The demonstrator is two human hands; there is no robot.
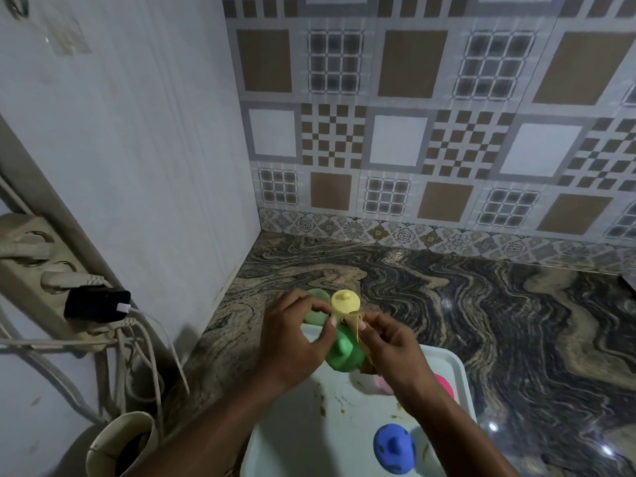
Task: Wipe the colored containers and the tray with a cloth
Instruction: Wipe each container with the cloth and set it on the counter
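Holding the green container [346, 352] above the tray's [444, 359] far left corner, my left hand [292, 342] has its grip clamped round it, fingers curled over its top. My right hand [389, 342] pinches the tan cloth [356, 325] together against the container's right side, so I judge the step in hand to be wiping this one.

Just beyond the tray's far edge, on the surface [481, 304], stand the yellow container [345, 302] and a pale green piece [315, 306]; whether that is a container or a lid I cannot tell. Inside the tray sit the pink container [444, 385] at the right and the blue container [392, 442] nearer me, with brown smears [323, 401] on the tray floor.

Next, I think, comes turning the green container under the cloth, then setting it beyond the tray.
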